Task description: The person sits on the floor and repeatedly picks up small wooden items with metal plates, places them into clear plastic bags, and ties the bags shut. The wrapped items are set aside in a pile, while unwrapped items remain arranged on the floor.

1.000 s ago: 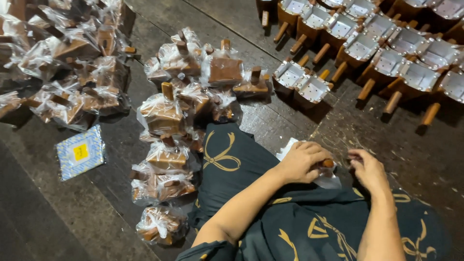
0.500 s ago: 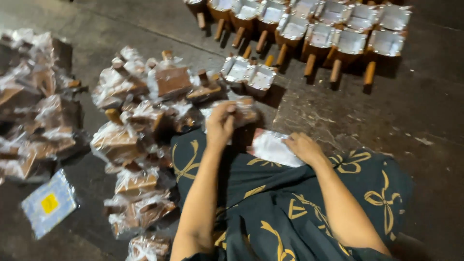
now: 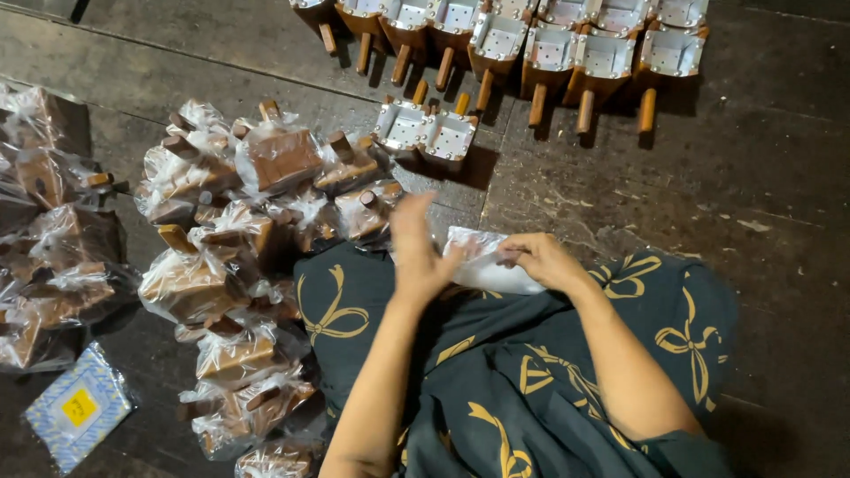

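Left hand [image 3: 416,252] now back at clear plastic bag [image 3: 487,261], right hand [image 3: 542,258] pinching.

**One head-worn view, looking steeply down at the lap**

The single camera sits on the person's head and faces down and forward over the dark patterned cloth [image 3: 531,372] on the lap. It is close: the forearms fill the lower frame. Beyond the cloth lies the dark floor [image 3: 761,177]; left of it, wrapped wooden pieces [image 3: 221,265]; far beyond it, unwrapped rows [image 3: 549,44]. No second view overlaps.
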